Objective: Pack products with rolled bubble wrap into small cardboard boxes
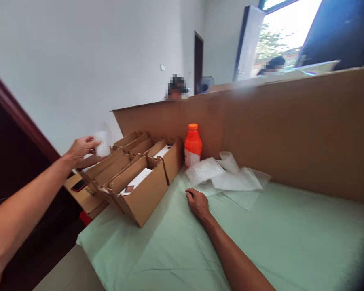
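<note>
My left hand [82,148] is raised at the left, closed on a small white translucent packet [102,143] between thumb and fingers. The packet is slightly blurred, so its contents cannot be made out. Just right of it stand open cardboard boxes [153,195] in rows, with white flat items [141,180] inside the nearest one. My right hand [198,203] rests on the green cloth [176,242], fingers curled in, with nothing visible in it. Beyond that hand lie loose bubble wrap sheets [204,169], close to its knuckles.
An orange bottle [193,139] stands behind the bubble wrap. A tall cardboard panel [285,125] runs along the table's far side. Left of the boxes, a phone [79,185] lies on a lower carton [89,202]. Two people's heads [177,87] show beyond the panel.
</note>
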The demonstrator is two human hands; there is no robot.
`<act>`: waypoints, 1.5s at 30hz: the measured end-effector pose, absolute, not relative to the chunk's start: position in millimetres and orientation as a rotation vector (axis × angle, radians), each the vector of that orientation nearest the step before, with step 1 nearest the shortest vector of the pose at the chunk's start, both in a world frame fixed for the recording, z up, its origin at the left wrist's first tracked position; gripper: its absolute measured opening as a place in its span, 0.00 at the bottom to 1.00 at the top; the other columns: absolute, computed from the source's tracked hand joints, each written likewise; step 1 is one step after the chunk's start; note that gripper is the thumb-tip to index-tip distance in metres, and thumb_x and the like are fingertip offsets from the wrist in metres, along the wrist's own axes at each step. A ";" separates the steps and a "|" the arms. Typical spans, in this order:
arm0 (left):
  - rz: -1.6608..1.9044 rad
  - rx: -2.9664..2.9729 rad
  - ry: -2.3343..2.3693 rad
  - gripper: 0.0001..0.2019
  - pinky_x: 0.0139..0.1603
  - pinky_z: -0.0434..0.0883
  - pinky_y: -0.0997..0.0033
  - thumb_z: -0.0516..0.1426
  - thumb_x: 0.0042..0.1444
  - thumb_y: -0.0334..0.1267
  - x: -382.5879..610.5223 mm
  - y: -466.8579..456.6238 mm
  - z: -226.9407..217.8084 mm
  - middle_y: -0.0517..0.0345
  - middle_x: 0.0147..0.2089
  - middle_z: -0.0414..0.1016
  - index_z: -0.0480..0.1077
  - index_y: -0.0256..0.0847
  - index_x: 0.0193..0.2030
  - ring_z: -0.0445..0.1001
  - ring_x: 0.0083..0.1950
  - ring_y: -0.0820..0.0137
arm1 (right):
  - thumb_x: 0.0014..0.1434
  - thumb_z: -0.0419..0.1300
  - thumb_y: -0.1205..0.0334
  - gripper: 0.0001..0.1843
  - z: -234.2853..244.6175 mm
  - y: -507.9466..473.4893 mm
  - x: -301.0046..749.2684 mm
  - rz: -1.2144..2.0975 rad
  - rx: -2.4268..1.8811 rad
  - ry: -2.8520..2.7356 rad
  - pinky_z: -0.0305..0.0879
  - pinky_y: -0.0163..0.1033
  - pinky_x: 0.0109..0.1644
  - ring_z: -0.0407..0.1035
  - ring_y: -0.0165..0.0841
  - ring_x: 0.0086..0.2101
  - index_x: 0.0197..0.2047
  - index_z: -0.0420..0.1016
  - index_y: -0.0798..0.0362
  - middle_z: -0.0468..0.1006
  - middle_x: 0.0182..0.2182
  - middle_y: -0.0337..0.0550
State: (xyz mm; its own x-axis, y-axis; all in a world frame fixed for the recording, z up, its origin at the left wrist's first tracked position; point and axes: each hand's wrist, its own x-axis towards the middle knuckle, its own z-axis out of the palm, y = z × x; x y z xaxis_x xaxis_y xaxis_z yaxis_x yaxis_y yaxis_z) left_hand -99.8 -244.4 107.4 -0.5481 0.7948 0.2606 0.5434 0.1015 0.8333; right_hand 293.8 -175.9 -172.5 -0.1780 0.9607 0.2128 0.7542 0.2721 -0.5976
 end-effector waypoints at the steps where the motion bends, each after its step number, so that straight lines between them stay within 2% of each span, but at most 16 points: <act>1: 1.419 1.424 2.035 0.17 0.34 0.70 0.78 0.65 0.53 0.42 -81.8 -246.2 113.7 0.62 0.37 0.76 0.72 0.35 0.45 0.71 0.36 0.74 | 0.66 0.51 0.65 0.19 -172.2 -178.2 293.6 0.498 -1.544 -1.996 0.64 0.37 0.49 0.77 0.37 0.46 0.49 0.82 0.49 0.85 0.47 0.43; 3: 1.394 1.685 1.818 0.17 0.33 0.69 0.78 0.66 0.48 0.42 -35.7 -246.9 120.6 0.63 0.37 0.77 0.74 0.37 0.43 0.70 0.35 0.75 | 0.66 0.52 0.65 0.18 -172.0 -181.2 293.5 0.509 -1.562 -1.994 0.63 0.36 0.51 0.77 0.36 0.47 0.50 0.82 0.47 0.84 0.48 0.41; 5: 1.230 1.857 1.684 0.19 0.34 0.70 0.75 0.66 0.46 0.44 19.8 -245.8 119.5 0.60 0.39 0.79 0.75 0.38 0.44 0.72 0.35 0.73 | 0.66 0.53 0.65 0.18 -171.5 -182.4 293.7 0.510 -1.587 -1.990 0.62 0.36 0.52 0.76 0.35 0.48 0.51 0.82 0.47 0.84 0.48 0.41; 9: 0.818 2.150 1.350 0.20 0.39 0.73 0.68 0.62 0.47 0.47 130.7 -230.4 100.6 0.55 0.42 0.80 0.76 0.38 0.44 0.77 0.40 0.66 | 0.66 0.53 0.66 0.18 -169.5 -184.6 293.9 0.502 -1.610 -2.001 0.61 0.36 0.52 0.76 0.36 0.48 0.51 0.81 0.48 0.84 0.48 0.42; 14: 0.492 2.542 1.606 0.12 0.42 0.72 0.69 0.57 0.55 0.39 223.6 -172.8 68.6 0.57 0.41 0.80 0.76 0.39 0.44 0.77 0.42 0.67 | 0.66 0.53 0.66 0.17 -171.4 -185.5 294.0 0.498 -1.585 -2.044 0.60 0.36 0.53 0.76 0.35 0.48 0.51 0.81 0.48 0.84 0.48 0.42; 17: 0.469 2.565 1.827 0.16 0.49 0.72 0.61 0.55 0.61 0.36 256.0 -140.2 35.1 0.45 0.52 0.77 0.72 0.36 0.55 0.76 0.51 0.59 | 0.66 0.53 0.65 0.16 -173.7 -184.4 294.0 0.500 -1.579 -2.064 0.60 0.37 0.52 0.76 0.36 0.49 0.50 0.81 0.48 0.84 0.47 0.42; 19: 0.431 2.594 1.929 0.21 0.54 0.71 0.54 0.55 0.62 0.34 269.6 -127.4 3.2 0.37 0.61 0.70 0.66 0.34 0.62 0.72 0.59 0.53 | 0.66 0.54 0.65 0.16 -174.8 -183.4 293.6 0.502 -1.592 -2.069 0.60 0.38 0.51 0.76 0.37 0.48 0.50 0.81 0.49 0.84 0.47 0.45; 20: 0.390 2.620 1.946 0.24 0.56 0.71 0.52 0.56 0.62 0.33 274.4 -123.4 -14.2 0.36 0.65 0.66 0.64 0.35 0.64 0.70 0.62 0.51 | 0.65 0.54 0.65 0.16 -175.3 -182.9 293.3 0.503 -1.600 -2.072 0.61 0.38 0.51 0.77 0.38 0.47 0.50 0.81 0.49 0.84 0.47 0.46; 23: 0.220 2.709 1.902 0.23 0.60 0.70 0.49 0.59 0.63 0.35 283.0 -116.0 -62.3 0.42 0.68 0.64 0.64 0.41 0.65 0.68 0.64 0.54 | 0.65 0.54 0.65 0.15 -176.9 -181.4 292.3 0.509 -1.611 -2.088 0.61 0.40 0.51 0.77 0.40 0.47 0.49 0.81 0.50 0.84 0.46 0.48; 27: 0.011 2.724 1.874 0.19 0.55 0.75 0.50 0.59 0.66 0.44 288.1 -104.8 -94.2 0.47 0.59 0.72 0.69 0.39 0.59 0.74 0.56 0.59 | 0.65 0.54 0.64 0.15 -178.6 -180.0 291.6 0.518 -1.626 -2.106 0.61 0.41 0.52 0.77 0.41 0.48 0.48 0.81 0.52 0.84 0.46 0.51; 31: -0.097 2.753 1.865 0.19 0.53 0.76 0.52 0.59 0.65 0.44 287.7 -98.9 -83.5 0.47 0.59 0.72 0.68 0.39 0.60 0.75 0.55 0.60 | 0.66 0.53 0.64 0.15 -177.8 -180.7 292.5 0.525 -1.609 -2.122 0.60 0.40 0.51 0.77 0.39 0.47 0.49 0.80 0.51 0.84 0.46 0.49; 36: -0.106 2.902 1.807 0.21 0.57 0.71 0.53 0.57 0.61 0.37 256.6 -126.0 -31.2 0.42 0.67 0.63 0.67 0.40 0.61 0.72 0.60 0.54 | 0.65 0.53 0.65 0.16 -173.6 -184.1 293.4 0.522 -1.586 -2.147 0.59 0.41 0.51 0.75 0.39 0.49 0.53 0.77 0.51 0.83 0.49 0.48; 41: -0.084 2.928 1.934 0.24 0.61 0.67 0.45 0.55 0.58 0.37 164.9 -183.0 21.6 0.40 0.67 0.65 0.66 0.40 0.63 0.68 0.64 0.45 | 0.64 0.55 0.64 0.13 -164.5 -187.8 293.2 0.528 -1.578 -2.218 0.58 0.43 0.51 0.73 0.42 0.50 0.48 0.78 0.53 0.81 0.50 0.52; 45: -0.033 2.761 2.116 0.28 0.60 0.68 0.49 0.54 0.58 0.41 88.3 -231.7 32.6 0.42 0.64 0.71 0.62 0.41 0.66 0.70 0.63 0.47 | 0.62 0.55 0.66 0.13 -158.5 -188.7 293.3 0.526 -1.572 -2.262 0.57 0.44 0.52 0.71 0.44 0.52 0.47 0.78 0.54 0.79 0.51 0.56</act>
